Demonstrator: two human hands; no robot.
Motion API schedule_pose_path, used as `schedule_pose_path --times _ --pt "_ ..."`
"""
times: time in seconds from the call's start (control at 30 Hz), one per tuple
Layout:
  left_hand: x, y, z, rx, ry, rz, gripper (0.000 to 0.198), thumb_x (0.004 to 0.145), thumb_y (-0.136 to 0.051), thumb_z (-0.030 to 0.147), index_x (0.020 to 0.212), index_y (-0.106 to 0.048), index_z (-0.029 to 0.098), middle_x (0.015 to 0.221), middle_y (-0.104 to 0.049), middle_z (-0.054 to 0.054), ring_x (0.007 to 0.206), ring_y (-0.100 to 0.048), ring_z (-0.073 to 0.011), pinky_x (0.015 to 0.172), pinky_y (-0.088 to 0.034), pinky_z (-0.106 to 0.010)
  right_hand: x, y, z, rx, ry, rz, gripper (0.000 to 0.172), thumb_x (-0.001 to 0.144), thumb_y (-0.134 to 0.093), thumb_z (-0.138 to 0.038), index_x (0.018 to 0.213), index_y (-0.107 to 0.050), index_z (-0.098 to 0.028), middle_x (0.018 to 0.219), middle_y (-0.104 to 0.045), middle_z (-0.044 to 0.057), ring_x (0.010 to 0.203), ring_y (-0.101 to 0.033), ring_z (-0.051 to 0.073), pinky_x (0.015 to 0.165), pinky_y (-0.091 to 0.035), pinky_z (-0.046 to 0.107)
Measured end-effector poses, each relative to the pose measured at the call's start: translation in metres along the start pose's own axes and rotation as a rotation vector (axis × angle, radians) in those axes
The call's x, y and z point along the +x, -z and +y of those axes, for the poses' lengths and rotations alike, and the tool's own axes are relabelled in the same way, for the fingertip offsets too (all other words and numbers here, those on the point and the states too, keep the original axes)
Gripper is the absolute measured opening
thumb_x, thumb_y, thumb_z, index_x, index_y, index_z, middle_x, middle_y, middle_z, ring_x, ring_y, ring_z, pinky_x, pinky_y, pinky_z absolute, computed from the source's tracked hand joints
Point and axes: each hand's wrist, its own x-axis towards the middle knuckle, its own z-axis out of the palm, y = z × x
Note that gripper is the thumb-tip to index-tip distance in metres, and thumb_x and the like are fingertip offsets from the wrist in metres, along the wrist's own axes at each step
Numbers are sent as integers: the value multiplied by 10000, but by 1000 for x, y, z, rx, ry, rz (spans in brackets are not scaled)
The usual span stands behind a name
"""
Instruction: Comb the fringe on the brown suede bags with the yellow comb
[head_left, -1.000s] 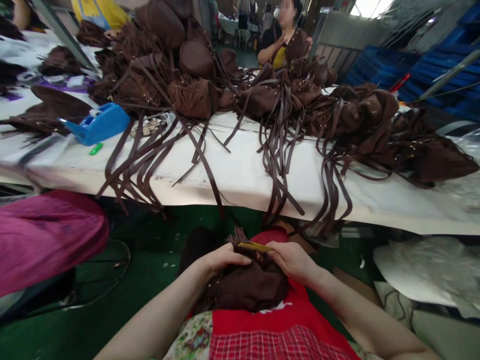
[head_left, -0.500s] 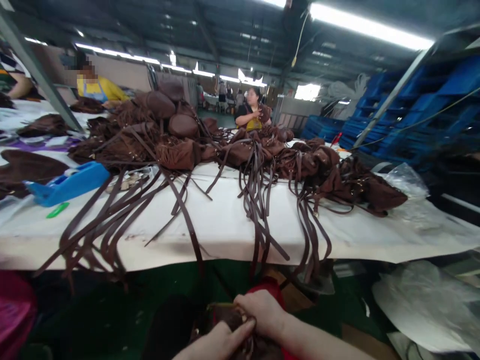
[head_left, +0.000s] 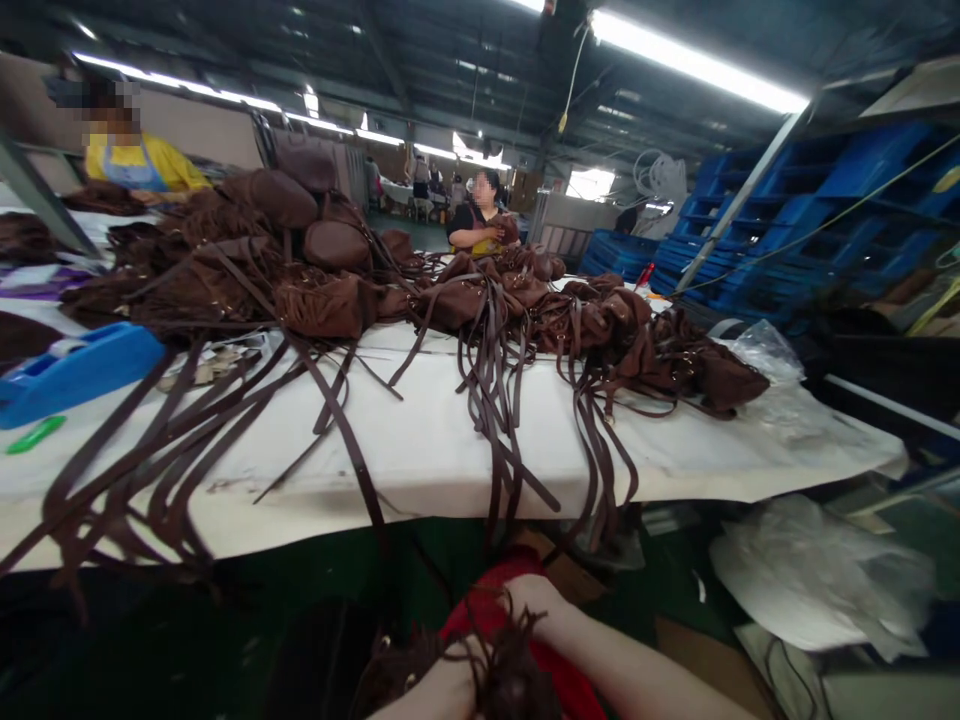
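A dark brown fringed bag [head_left: 517, 685] is low in front of me at the bottom edge, its loose strands hanging over my hands. My right hand [head_left: 534, 603] is bent and closed at the bag's upper side, with strands across its fingertips. Close by on the left, my left hand [head_left: 466, 660] lies against the bag, its fingers hidden by the fringe. Red cloth [head_left: 491, 590] shows behind and beneath the hands. Part of the bag is cut off by the frame.
A white-covered table [head_left: 435, 430] ahead bears heaped brown bags [head_left: 322, 300] with straps [head_left: 352, 440] hanging over its edge. A blue tape dispenser [head_left: 90, 365] and green object [head_left: 36, 435] lie left. Co-workers [head_left: 484, 220] stand beyond; blue pallets [head_left: 795, 210] are stacked right.
My view has shifted, so the table things sit further left. The bag has turned, and its fringe now covers my left fingers. My hands stay close together on the bag.
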Motion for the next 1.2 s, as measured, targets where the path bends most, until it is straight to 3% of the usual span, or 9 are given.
schedule_pose_path --times 0.2,0.27,0.37,0.53,0.63,0.77,0.9,1.0,1.2 --pt "4 8 -10 -395 113 134 358 799 -500 416 880 -685 121 800 -709 -113 835 -655 -277 803 -495 -376 -18 21 29 244 -19 42 482 990 -177 -382 927 -596 -152 667 -627 22 609 -579 133 613 -433 236" --pt "5 14 -14 -547 76 114 354 792 -472 373 846 -676 89 810 -708 -138 819 -662 -282 777 -498 -377 -32 33 30 455 32 191 489 978 -200 -462 932 -583 -162 581 -558 -17 558 -543 129 588 -422 231" --pt "5 21 -19 -639 24 115 358 772 -457 328 873 -675 62 866 -712 -152 857 -663 -294 826 -481 -394 -61 53 18 568 215 157 455 972 -226 -472 977 -577 -182 583 -546 -26 547 -527 128 578 -411 230" --pt "4 24 -19 -763 -45 110 480 798 -429 330 1124 -609 28 1140 -651 -177 1082 -588 -332 1008 -357 -453 -90 65 -13 155 526 4 324 963 -329 -370 1053 -608 -232 901 -675 31 796 -608 159 708 -415 246" --pt "5 24 -15 -841 -52 5 579 840 -402 381 1302 -469 39 1278 -562 -194 1188 -514 -345 1057 -277 -489 -83 56 -20 -37 503 45 329 965 -331 -361 1132 -589 -243 900 -680 48 787 -608 167 695 -407 248" --pt "4 24 -13 -896 -20 49 643 888 -352 533 1405 -333 152 1342 -512 -160 1193 -515 -328 1059 -267 -523 -69 41 -22 -111 485 85 348 970 -322 -358 1216 -545 -252 890 -682 51 745 -606 166 648 -392 245" --pt "3 24 -14 -900 51 174 781 833 -344 690 1370 -364 124 1276 -558 -181 1119 -567 -332 1012 -348 -522 -65 33 -22 -138 456 160 367 975 -298 -357 1212 -556 -246 874 -672 54 743 -603 176 623 -385 254" --pt "3 22 -13 -884 90 154 819 813 -339 721 1274 -470 58 1166 -622 -198 1062 -598 -335 980 -398 -484 -65 35 -20 -122 412 272 389 972 -302 -335 1267 -527 -218 884 -655 77 764 -597 181 646 -394 258" --pt "1 16 -9 -754 157 187 448 825 -527 438 1007 -648 46 926 -710 -151 925 -656 -293 935 -442 -419 -62 48 -14 -104 362 304 384 972 -314 -315 1278 -523 -214 966 -669 82 836 -605 182 713 -412 257"
